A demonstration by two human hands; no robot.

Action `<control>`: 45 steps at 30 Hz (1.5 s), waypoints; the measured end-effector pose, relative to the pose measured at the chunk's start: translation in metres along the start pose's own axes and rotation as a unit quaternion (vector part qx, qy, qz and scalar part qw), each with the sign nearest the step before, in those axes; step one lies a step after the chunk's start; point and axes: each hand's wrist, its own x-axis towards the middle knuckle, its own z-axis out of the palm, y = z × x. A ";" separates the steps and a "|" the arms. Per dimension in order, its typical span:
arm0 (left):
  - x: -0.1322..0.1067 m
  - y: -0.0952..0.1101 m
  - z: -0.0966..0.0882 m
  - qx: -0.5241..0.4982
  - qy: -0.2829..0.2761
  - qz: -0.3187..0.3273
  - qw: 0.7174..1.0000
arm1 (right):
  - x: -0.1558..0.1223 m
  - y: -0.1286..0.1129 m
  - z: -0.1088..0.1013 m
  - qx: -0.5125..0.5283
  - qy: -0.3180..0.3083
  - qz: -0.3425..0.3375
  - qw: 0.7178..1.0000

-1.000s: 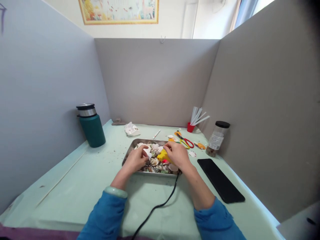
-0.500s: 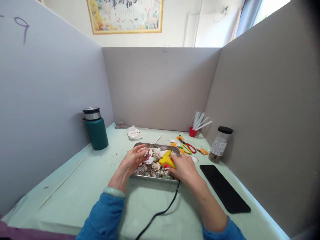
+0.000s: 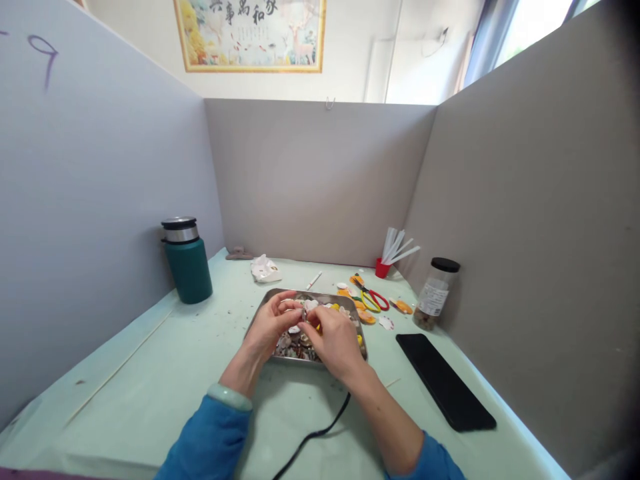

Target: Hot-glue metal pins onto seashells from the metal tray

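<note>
My left hand (image 3: 270, 327) is raised over the near-left part of a metal tray (image 3: 320, 362), its fingers closed on a small shell-like piece (image 3: 303, 315). My right hand (image 3: 336, 340) meets it there, thumb and fingers pinched at the same piece. Too little of the piece shows to name it exactly. Seashells (image 3: 295, 347) fill the tray below both hands. A yellow glue gun (image 3: 359, 340) lies in the tray, mostly hidden behind my right hand. Its black cord (image 3: 320, 432) runs toward me over the table.
Right of the tray are scissors (image 3: 371, 299), orange pieces (image 3: 367, 317), a black pad (image 3: 445, 381) and a black-lidded jar (image 3: 436, 293). Glue sticks (image 3: 395, 245) stand in a red cup (image 3: 383, 268). A green bottle (image 3: 189, 267) stands left. Grey partitions (image 3: 320, 180) surround the table.
My right hand has let go of the glue gun, leaving it in the tray, and has moved left to meet my left hand at the small piece. The view has shifted slightly.
</note>
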 end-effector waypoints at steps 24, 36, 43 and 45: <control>0.004 0.001 -0.009 0.011 0.011 -0.016 1.000 | -0.003 0.012 0.000 0.031 0.013 -0.005 0.999; 0.000 -0.002 -0.004 0.079 -0.034 -0.007 0.996 | -0.002 0.013 0.002 -0.003 -0.014 -0.010 1.000; 0.007 -0.001 -0.013 0.062 0.060 0.006 0.996 | 0.009 0.013 0.003 -0.108 -0.141 -0.039 0.983; 0.007 0.000 -0.013 0.054 0.074 0.005 0.996 | 0.015 0.009 0.006 -0.136 -0.179 -0.054 0.973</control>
